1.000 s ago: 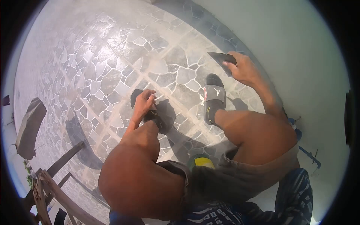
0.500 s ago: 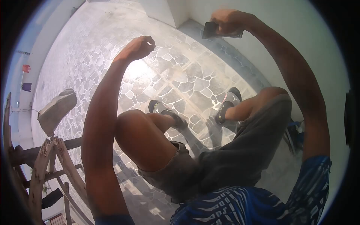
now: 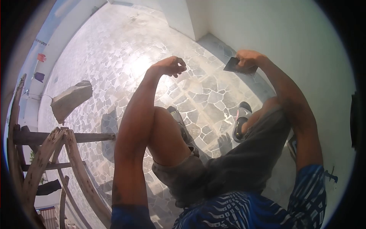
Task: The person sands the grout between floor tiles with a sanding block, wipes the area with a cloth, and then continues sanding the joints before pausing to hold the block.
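My right hand (image 3: 248, 58) is closed around a thin, dark, flat rectangular piece (image 3: 233, 66) and holds it close to the white wall. Its exact kind does not show. To the left, my left hand (image 3: 170, 66) is held out over the stone-patterned floor (image 3: 207, 97). The fingers of that hand are loosely curled, with a gap between thumb and forefinger, and I see nothing in them. Both arms reach forward above my bent knees.
A white wall (image 3: 274, 38) runs along the right, with a pillar (image 3: 177, 17) farther ahead. On the left stands a rough wooden frame (image 3: 70, 152) with a pale, angular slab (image 3: 72, 100) above it. My shoes (image 3: 243, 116) rest on the floor.
The view has shifted, and both hands now appear lower and farther right. My right hand still grips the dark flat piece. My left knee and shoe have also changed position.
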A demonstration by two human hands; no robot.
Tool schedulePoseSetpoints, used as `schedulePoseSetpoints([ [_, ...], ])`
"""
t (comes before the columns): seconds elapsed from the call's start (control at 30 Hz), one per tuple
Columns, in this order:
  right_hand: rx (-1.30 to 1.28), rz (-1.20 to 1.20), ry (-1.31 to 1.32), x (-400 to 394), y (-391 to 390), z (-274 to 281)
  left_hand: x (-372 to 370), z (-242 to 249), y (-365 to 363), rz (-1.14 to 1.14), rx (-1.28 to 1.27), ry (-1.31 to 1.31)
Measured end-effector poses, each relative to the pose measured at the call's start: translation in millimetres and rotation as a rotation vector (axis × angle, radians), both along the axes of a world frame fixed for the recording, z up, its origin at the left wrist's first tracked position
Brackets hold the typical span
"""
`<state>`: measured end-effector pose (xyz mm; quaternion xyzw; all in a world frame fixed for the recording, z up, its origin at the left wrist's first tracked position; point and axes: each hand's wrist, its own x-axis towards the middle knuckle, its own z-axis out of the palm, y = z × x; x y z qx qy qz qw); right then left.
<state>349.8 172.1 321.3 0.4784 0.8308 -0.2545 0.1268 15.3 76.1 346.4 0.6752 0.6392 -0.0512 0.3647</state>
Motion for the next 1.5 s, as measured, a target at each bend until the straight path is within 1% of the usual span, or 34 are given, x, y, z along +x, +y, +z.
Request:
schedulePoseSetpoints([
  [0.07, 0.025, 0.016, -0.084, -2, -7, 2, -6, -5, 2, 0.010, -0.047, -0.071],
  [0.1, -0.027, 0.025, -0.089, -4, -2, -1, -6, -5, 1, 0.018, -0.070, -0.097],
  [0.2, 0.067, 0.075, -0.109, -9, 7, -14, -5, -5, -1, 0.032, -0.092, -0.125],
  [0.3, 0.016, 0.044, -0.042, -10, 18, -19, -2, -3, -1, 0.037, -0.079, -0.136],
  [0.37, 0.021, 0.041, -0.043, -12, 26, -22, -2, -1, -1, 0.028, -0.071, -0.157],
  [0.47, 0.004, 0.070, -0.025, -17, 27, -16, -5, 5, -4, 0.043, -0.047, -0.179],
  [0.6, 0.030, 0.071, -0.006, -23, 3, 6, -6, 2, -5, 0.061, -0.052, -0.161],
  [0.7, 0.097, 0.095, -0.027, -26, 0, 6, -6, 0, -5, 0.058, -0.060, -0.150],
  [1.0, 0.044, 0.075, -0.002, -26, 4, 1, -1, -3, 0, 0.046, -0.064, -0.150],
  [1.27, 0.056, 0.085, -0.008, -28, -6, 12, -1, -8, 2, 0.035, -0.062, -0.166],
  [1.5, 0.068, 0.088, -0.028, -30, -7, 12, 3, -3, 0, 0.031, -0.060, -0.158],
])
